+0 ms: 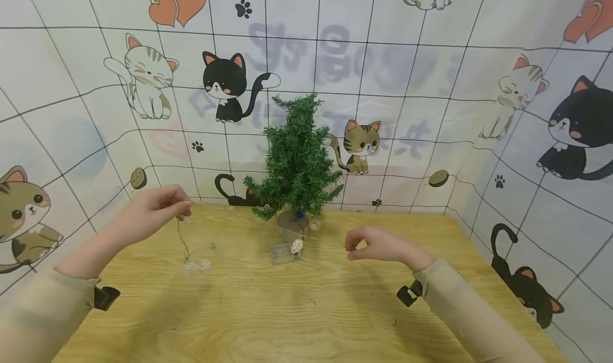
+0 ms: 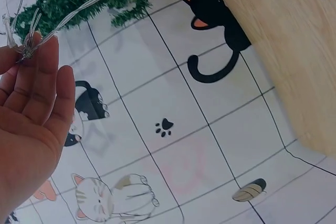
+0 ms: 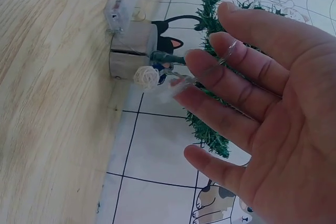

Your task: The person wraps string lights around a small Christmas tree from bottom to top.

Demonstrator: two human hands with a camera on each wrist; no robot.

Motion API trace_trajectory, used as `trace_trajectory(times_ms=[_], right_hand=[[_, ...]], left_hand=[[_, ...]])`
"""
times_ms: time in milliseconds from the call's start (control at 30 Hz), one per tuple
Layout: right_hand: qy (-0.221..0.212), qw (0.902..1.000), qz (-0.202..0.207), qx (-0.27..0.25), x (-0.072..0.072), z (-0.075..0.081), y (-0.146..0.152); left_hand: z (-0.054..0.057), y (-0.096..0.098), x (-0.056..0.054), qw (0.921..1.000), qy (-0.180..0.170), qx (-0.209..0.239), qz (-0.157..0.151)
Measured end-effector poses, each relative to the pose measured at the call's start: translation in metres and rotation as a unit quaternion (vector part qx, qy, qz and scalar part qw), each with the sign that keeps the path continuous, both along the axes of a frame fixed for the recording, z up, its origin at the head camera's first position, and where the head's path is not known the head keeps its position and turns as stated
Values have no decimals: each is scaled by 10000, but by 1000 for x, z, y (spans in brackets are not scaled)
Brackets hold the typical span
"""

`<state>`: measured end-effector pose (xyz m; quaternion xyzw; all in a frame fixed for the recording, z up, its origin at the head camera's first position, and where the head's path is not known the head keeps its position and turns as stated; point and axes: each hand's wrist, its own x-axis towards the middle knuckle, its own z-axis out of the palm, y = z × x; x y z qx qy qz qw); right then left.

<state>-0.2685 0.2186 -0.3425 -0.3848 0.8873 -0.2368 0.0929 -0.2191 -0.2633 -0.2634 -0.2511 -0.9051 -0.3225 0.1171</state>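
Observation:
With thumb and fingertips, my left hand (image 1: 155, 214) pinches a bundle of clear string-light wire (image 2: 27, 51), raised left of the artificial tree. A strand stretches right, in front of the tree base, towards my right hand (image 1: 380, 244). In the right wrist view, the wire (image 3: 226, 59) lies across that hand's spread, slightly bent fingers; the thumb stands apart. Behind stands the small green Christmas tree (image 1: 299, 161) on a round wooden-looking base (image 1: 289, 223). A white woven ball (image 1: 297, 246) appears in front of the base, overlapping a clear plastic box (image 1: 282, 254).
More clear wire (image 1: 196, 267) lies in a loose coil on the wooden table (image 1: 268, 320), left of the tree. Another pale ball (image 1: 314, 223) is beside the tree base. A cat-printed cloth (image 1: 412, 86) hangs behind and along both sides.

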Motion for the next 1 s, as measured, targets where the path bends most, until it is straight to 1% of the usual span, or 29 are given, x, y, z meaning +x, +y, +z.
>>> trace_trajectory(times_ms=[133, 333, 433, 600, 700, 867, 933, 1000], right_hand=[[144, 9999, -13, -63, -2, 2, -3], [259, 9992, -3, -317, -3, 5, -9], [291, 9986, -26, -448, -4, 7, -11], [305, 9965, -83, -772, -6, 10, -15], [211, 9939, -273, -1045, -6, 15, -16], [171, 9863, -549, -1543, -8, 25, -18], [208, 9826, -561, -1760, -11, 28, -18], [159, 9788, -629, -1941, -16, 28, -18]], left_hand=[[-1, -12, -6, 9998, -158, 102, 115], [-1, -22, -16, 9987, -294, 407, 70], [2, -24, -17, 9976, -418, 539, 85], [11, -27, -17, 9958, -595, 660, 211], [19, -27, -16, 9949, -636, 734, 273], [32, -26, -18, 9930, -635, 942, 329], [34, -25, -19, 9917, -652, 1038, 379], [35, -23, -20, 9916, -632, 1031, 468]])
